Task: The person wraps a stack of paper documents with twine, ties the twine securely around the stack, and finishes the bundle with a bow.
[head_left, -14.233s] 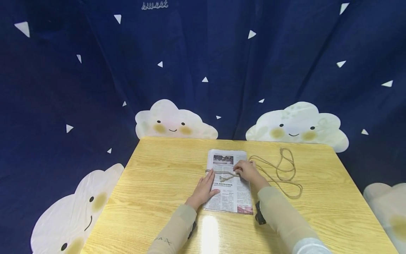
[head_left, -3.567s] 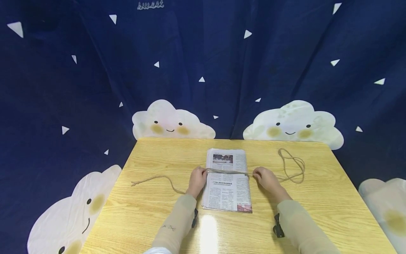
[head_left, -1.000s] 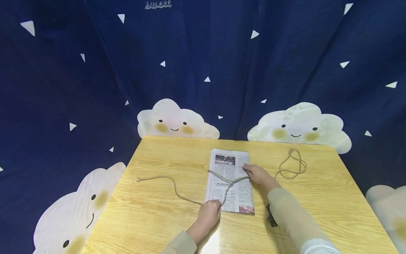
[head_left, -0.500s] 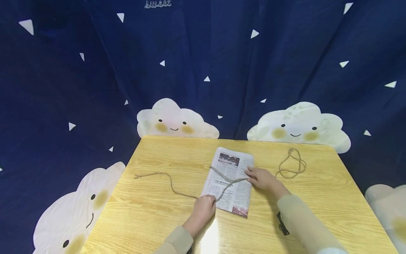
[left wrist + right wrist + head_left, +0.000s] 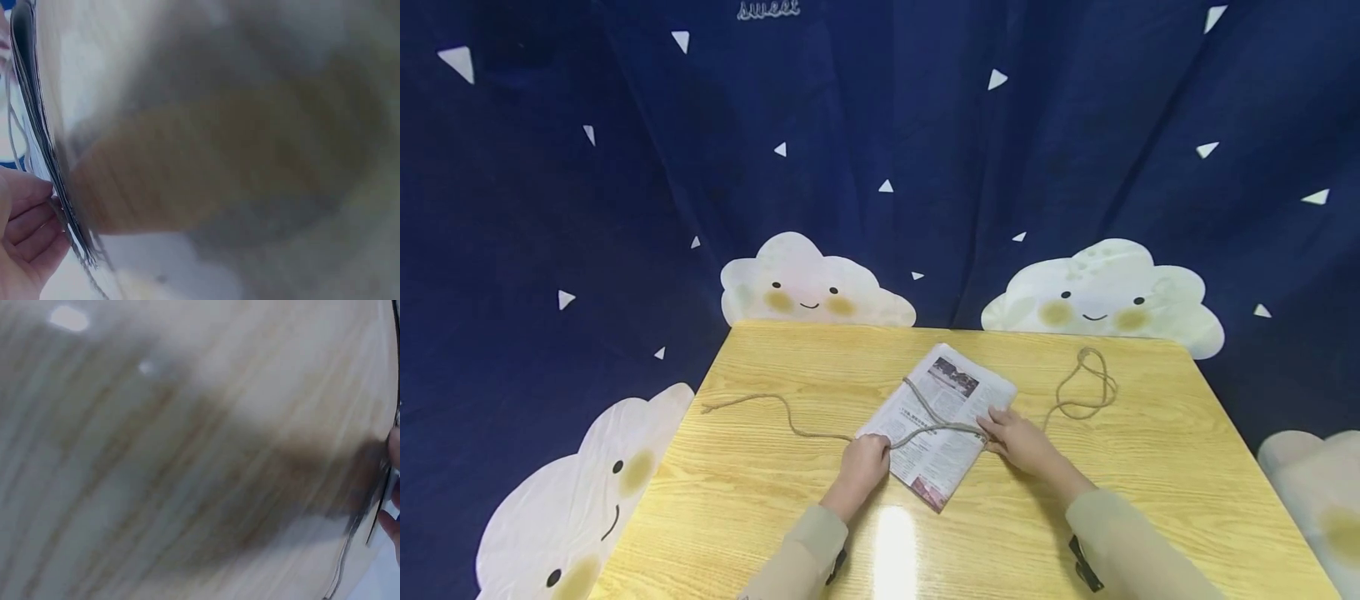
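A folded newspaper stack (image 5: 958, 408) lies turned at an angle near the middle of the table. Twine (image 5: 938, 427) crosses itself on top of it, its strands meeting towards the right edge. At the lower left edge my left hand (image 5: 862, 467) has its fingers curled round one strand; in the left wrist view that hand (image 5: 31, 234) touches the newspaper's edge, beside the twine. My right hand (image 5: 1028, 446) holds the right edge, some fingers on top and the thumb at the side. The right wrist view catches only fingertips (image 5: 390, 528) at that edge.
A loose twine tail (image 5: 790, 417) runs out to the left across the wooden table (image 5: 760, 358). On the right the other end lies in a loop (image 5: 1086, 408). Behind the table hangs a dark blue cloth (image 5: 880, 125) with clouds and triangles.
Over the last second the newspaper has turned clockwise, its top swinging right. My left hand has moved up and left with the strand; my right hand has moved slightly right and down along the edge.
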{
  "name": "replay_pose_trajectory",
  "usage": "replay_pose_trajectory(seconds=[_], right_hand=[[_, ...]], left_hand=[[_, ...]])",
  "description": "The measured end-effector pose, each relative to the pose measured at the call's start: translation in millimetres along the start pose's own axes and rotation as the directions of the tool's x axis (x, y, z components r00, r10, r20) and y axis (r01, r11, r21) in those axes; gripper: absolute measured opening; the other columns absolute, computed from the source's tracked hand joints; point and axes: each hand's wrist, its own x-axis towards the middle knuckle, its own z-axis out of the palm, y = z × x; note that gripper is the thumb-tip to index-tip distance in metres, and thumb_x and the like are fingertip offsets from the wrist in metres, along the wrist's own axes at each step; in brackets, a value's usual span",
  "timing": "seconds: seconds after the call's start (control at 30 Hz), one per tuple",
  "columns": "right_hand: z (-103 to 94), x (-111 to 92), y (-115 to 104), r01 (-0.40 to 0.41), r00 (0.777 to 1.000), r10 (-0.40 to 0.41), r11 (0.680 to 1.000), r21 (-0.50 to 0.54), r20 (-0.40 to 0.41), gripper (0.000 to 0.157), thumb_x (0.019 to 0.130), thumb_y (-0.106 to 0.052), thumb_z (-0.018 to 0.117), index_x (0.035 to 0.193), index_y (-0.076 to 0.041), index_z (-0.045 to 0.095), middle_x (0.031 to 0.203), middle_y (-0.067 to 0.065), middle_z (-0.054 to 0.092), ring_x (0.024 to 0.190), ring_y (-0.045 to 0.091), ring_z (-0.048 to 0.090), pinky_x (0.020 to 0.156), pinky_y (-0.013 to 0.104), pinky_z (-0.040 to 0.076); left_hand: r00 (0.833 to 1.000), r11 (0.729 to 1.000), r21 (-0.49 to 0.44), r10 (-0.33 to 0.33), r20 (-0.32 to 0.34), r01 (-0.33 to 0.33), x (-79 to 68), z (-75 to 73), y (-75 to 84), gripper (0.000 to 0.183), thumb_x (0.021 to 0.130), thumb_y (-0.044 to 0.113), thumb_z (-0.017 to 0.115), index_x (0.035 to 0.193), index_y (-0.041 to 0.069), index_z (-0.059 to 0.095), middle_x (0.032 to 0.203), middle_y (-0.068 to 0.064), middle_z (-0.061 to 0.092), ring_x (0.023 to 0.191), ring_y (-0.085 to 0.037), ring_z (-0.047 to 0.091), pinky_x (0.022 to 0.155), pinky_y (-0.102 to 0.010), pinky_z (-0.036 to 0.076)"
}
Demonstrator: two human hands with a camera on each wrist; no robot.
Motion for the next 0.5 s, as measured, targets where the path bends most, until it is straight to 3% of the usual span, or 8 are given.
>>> replay_pose_trajectory(seconds=[0.23,0.5], right_hand=[[7.8,-6.9,-22.1,-0.062,0.993,0.058,0.998,-0.033,-0.101,0.035,0.081,-0.009,0.066,0.116,-0.006,0.063,0.119,0.027,0.055,0.1,0.046,0.054,0.082,0.055,0.047],[17.5,-8.2,-39.8,-0.071,0.974,0.041,0.99,-0.124,-0.224,0.03,0.076,-0.005,0.068,0.106,-0.006,0.067,0.107,0.026,0.061,0.082,0.032,0.056,0.067,0.043,0.053]], left_hand=[[1.0,1.0,0.019,-0.005,0.018,0.005,15.7,3.3,-16.8,0.007,0.076,0.007,0.064,0.076,0.009,0.071,0.072,-0.004,0.068,0.065,-0.02,0.064,0.052,-0.029,0.051],[0.999,0.999,0.029,-0.037,0.018,0.036,29.4,0.1,-22.8,0.006,0.077,0.007,0.064,0.074,0.009,0.069,0.069,-0.004,0.066,0.063,-0.021,0.063,0.051,-0.031,0.05]])
